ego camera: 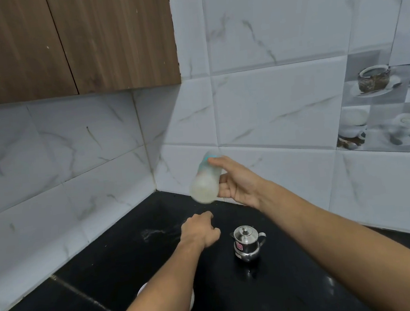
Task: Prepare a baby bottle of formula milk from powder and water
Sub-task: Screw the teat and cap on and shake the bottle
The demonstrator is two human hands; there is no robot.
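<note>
My right hand (236,182) grips a baby bottle (205,180) and holds it in the air above the black counter, near the tiled corner. The bottle is blurred, tilted, has a teal collar near its top and holds whitish milk. My left hand (200,229) hovers lower down over the counter with its fingers curled and nothing in it. A small steel pot (247,242) with a lid and spout stands on the counter just right of my left hand.
The black counter (124,263) runs into a corner of white marble-look tiles. A wooden wall cabinet (68,43) hangs at the upper left. A white object (143,288) shows partly from under my left forearm.
</note>
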